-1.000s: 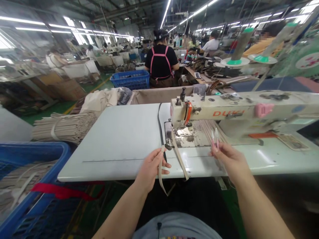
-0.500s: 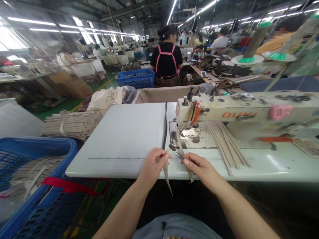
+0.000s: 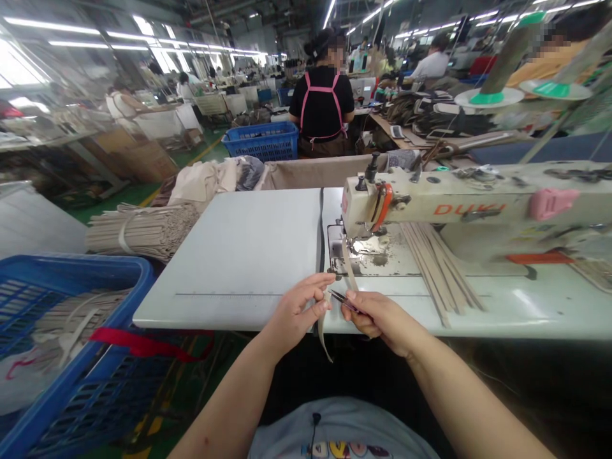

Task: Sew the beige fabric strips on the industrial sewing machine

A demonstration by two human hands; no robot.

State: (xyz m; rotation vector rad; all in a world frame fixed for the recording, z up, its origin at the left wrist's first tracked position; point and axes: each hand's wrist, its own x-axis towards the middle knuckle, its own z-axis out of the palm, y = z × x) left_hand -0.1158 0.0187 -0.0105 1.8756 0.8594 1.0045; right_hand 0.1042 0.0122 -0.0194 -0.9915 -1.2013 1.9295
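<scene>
Far left of the sewing machine (image 3: 459, 204) stands one blue basket (image 3: 71, 331) with a red strap (image 3: 143, 341) draped over its near rim. One tied bundle of beige strips (image 3: 143, 233) lies beyond it, also left of the machine. The white table (image 3: 248, 255) that carries the machine spreads out to the machine's left.

Just in front of the machine's needle end, at the near table edge, the left hand (image 3: 296, 312) is closed in a pinch. Thumb and fingertips press together on one beige strip (image 3: 322, 328), whose loose end hangs below the table edge. A second strip (image 3: 350, 271) runs from under the needle toward the two hands.

The right hand (image 3: 377, 315) is just right of the left one, almost touching it, still in front of the needle end. It is curled tight around one pair of snips (image 3: 340, 297). The thin blades stick out to the left, and their tips lie at the pinched strip between the two hands. Whether the blades are parted cannot be told.

Under the machine's arm lies one fanned pile of loose strips (image 3: 440, 268). Two green-based thread cones (image 3: 502, 64) rise behind the machine's right part.

Behind the machine's needle end, well apart, a person in a black top (image 3: 324, 108) stands with their back turned, and a second blue basket (image 3: 261, 141) sits just to their left.
</scene>
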